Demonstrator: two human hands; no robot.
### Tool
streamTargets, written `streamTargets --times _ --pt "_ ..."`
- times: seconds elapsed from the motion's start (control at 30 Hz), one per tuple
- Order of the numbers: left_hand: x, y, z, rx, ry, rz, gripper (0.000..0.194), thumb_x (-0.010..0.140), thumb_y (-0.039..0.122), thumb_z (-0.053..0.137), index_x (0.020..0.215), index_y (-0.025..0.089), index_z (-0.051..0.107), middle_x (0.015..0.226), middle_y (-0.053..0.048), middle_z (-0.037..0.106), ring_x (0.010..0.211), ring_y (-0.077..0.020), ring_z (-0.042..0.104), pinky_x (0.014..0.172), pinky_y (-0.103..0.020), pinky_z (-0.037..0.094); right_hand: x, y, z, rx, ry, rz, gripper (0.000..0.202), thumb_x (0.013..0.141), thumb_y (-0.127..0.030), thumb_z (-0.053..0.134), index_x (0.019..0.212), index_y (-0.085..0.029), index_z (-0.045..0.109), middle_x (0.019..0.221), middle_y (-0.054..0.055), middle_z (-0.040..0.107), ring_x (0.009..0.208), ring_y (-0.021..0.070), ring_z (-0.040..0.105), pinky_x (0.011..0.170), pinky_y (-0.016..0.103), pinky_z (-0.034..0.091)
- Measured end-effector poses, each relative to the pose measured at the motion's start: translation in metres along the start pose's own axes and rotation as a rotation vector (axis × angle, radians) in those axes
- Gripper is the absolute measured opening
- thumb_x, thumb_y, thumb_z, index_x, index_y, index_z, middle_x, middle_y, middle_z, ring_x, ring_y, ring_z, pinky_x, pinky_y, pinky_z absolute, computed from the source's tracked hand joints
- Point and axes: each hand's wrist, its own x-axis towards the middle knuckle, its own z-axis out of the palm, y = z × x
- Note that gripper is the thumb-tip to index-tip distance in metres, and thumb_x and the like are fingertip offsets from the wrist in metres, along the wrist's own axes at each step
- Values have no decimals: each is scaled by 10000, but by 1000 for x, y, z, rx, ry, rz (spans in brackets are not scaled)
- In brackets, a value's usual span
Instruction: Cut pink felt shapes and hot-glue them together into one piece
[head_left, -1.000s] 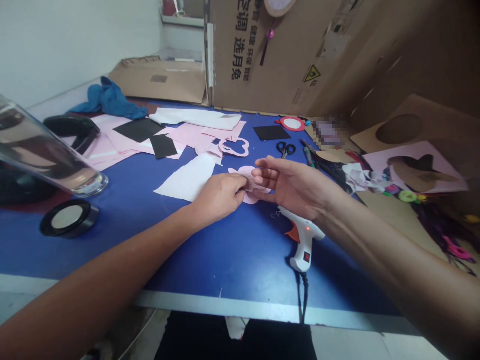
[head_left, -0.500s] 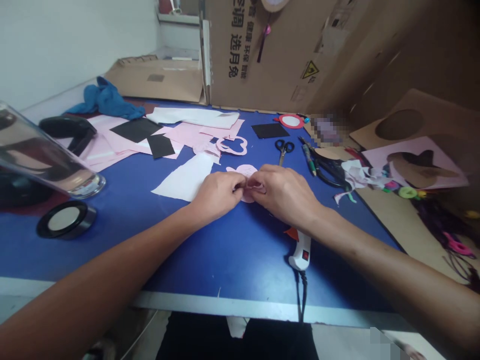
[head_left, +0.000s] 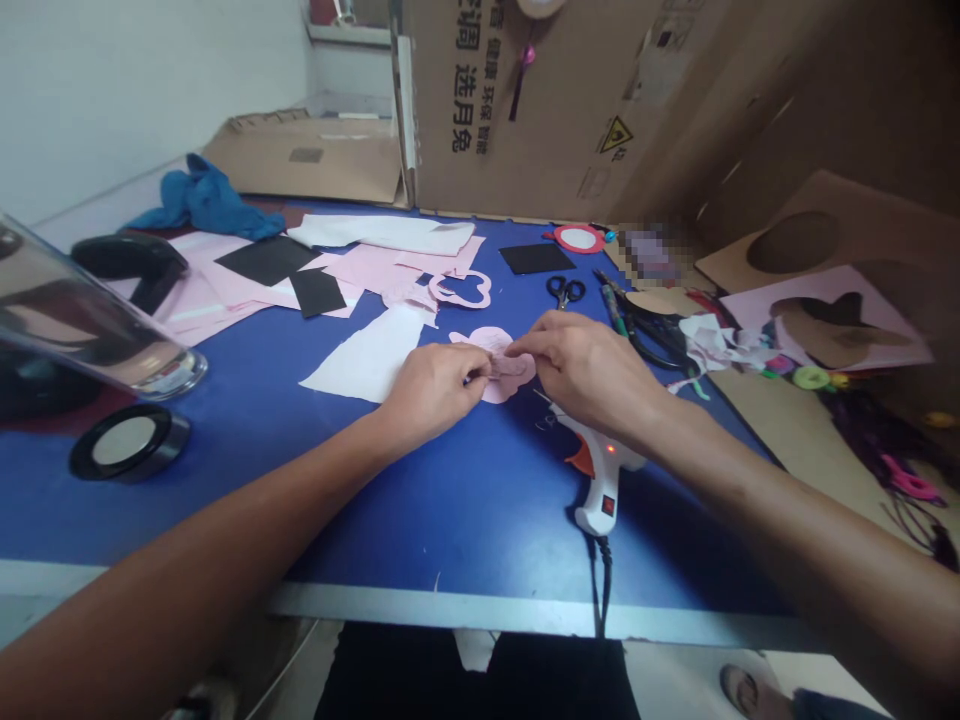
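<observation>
A pink scalloped paper piece (head_left: 514,386), like a flat flower, lies on the blue table in front of me. Closed at its left side, my left hand (head_left: 439,388) pinches a small crumpled pink fold near its middle. My right hand (head_left: 581,355) hovers at the right of the piece, fingers bent but apart, index fingertip close to or touching the fold. Its thumb is mostly hidden. Just below the right wrist lies a white glue gun (head_left: 602,490) with an orange trigger and a lit red light. White paper (head_left: 367,352) lies left of the piece.
Black scissors (head_left: 565,290) lie behind the right hand, beside a pen and pliers (head_left: 652,345). Pink sheets, black squares (head_left: 318,292) and a pink outline cutout (head_left: 465,290) cover the back left. A clear cylinder (head_left: 169,365) and round black container (head_left: 129,441) stand left. Cardboard (head_left: 555,165) walls the back.
My right hand has loosened its pinch and drawn slightly up and right, showing more of the pink paper and the glue gun. My left hand stays at the fold.
</observation>
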Motion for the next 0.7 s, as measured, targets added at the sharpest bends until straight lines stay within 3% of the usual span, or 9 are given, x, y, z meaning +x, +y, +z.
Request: streamTargets --times 0.2,0.43,0.6,0.7 --pt "0 -1 0 50 -11 10 188 931 126 639 875 228 787 1074 -40 857 1039 -253 803 920 -365 599 -2 -8 -4 -236 -170 -74 496 979 -14 520 1206 -296 859 1143 125 748 1025 296 644 768 387 374" --pt "-1 -1 1 39 1 -1 184 931 128 655 891 230 803 1065 -41 856 1022 -243 807 928 -351 610 -3 -9 -8 -142 -142 -49 461 985 -32 531 1197 -282 854 1168 116 762 1038 283 675 788 365 418" --pt "0 -1 1 36 6 -10 169 929 141 672 904 235 810 1078 -37 859 1009 -248 811 914 -356 618 -53 -5 -19 -59 112 262 324 1072 -280 540 1295 -226 768 1092 106 807 889 281 737 734 373 474" --pt "1 -1 1 38 0 -23 167 912 126 678 872 231 802 1076 -36 862 1012 -257 815 907 -362 618 -100 -15 -14 -55 114 412 374 1076 -517 566 1291 -233 679 780 38 758 624 256 677 605 349 415"
